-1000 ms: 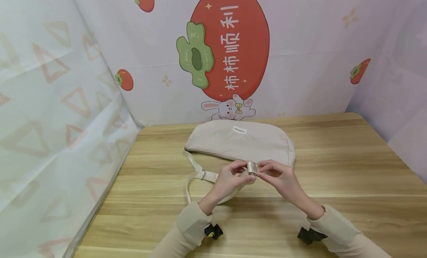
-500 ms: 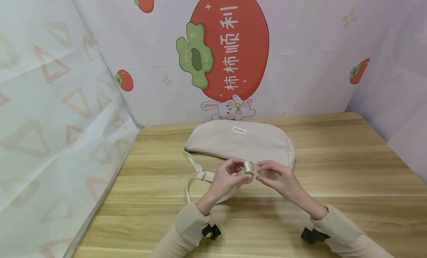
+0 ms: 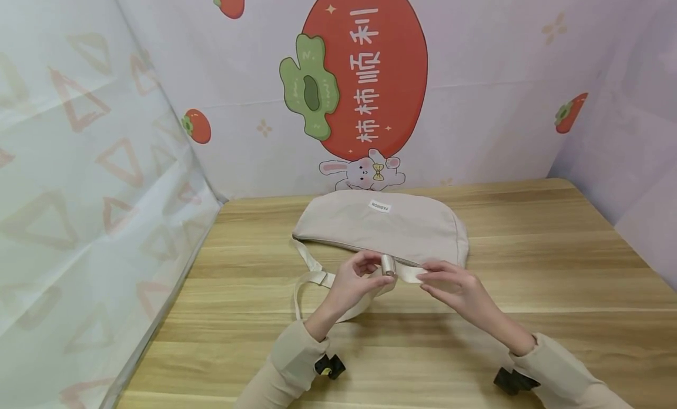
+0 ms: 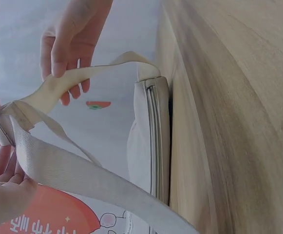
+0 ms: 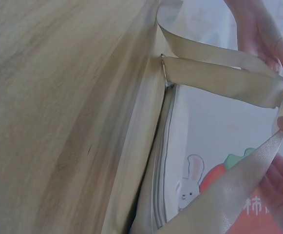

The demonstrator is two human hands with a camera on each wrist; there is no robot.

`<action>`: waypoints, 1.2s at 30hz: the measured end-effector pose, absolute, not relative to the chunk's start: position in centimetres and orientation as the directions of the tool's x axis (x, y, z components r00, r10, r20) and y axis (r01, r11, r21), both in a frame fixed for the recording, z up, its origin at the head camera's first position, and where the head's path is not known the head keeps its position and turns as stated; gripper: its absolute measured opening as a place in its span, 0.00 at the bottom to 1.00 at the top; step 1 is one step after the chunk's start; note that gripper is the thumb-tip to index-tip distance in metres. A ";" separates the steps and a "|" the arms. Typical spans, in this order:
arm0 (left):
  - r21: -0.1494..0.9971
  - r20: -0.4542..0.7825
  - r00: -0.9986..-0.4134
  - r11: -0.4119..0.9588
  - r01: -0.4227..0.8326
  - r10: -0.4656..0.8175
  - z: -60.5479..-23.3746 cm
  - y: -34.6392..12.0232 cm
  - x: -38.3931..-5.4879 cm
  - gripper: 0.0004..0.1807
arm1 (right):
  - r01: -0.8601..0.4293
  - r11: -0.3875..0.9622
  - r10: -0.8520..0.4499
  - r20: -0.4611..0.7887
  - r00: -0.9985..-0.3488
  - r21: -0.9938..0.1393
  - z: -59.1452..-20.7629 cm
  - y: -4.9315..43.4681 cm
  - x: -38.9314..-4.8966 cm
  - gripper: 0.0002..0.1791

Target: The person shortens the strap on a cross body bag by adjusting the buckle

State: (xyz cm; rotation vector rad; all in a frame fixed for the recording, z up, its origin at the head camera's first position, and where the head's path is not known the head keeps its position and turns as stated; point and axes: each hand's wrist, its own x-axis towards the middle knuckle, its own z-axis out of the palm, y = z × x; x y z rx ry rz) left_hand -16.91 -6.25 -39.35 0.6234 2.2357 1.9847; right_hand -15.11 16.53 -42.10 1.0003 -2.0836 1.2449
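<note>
The pale strap (image 3: 409,274) spans my two hands near the centre of the head view, raised above the worktop (image 3: 238,297), with a tight, shiny fold (image 3: 388,265) at its left end; whether a buckle sits inside is hard to tell. In my judgement, the work calls for a steady left side while the right draws the band flat and square, free of twist, under light, even tension; a sharp pull could skew the webbing or loosen the fold. My left grip (image 3: 349,285) clasps that fold between thumb and fingers, while my right grip (image 3: 460,288) pinches the band farther right, thumb on one face, fingers behind. Both forearms angle inward from the lower edge of the frame, wrists raised, cuffs (image 3: 298,353) turned back. A slider (image 3: 322,278) rides the strap left of centre, where the webbing loops down in loose curves. Just beyond my hands, the bag (image 3: 338,218) lies at mid-frame, its zip (image 3: 338,243) edge toward me and its white label (image 3: 379,207) inverted, before a backdrop (image 3: 492,127) printed with persimmons.
</note>
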 end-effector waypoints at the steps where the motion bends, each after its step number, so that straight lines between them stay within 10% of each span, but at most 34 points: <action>1: 0.967 0.202 -0.911 0.073 0.243 0.360 -39.4 -6.2 -16.9 0.21 | -0.805 0.294 -0.333 0.734 -0.592 -0.516 -42.1 16.5 -15.1 0.20; 36: 0.986 0.138 -0.916 0.036 0.163 0.378 -39.5 -4.5 -16.9 0.19 | -0.600 0.091 -0.207 0.574 -0.792 -0.795 -40.8 14.5 -14.9 0.09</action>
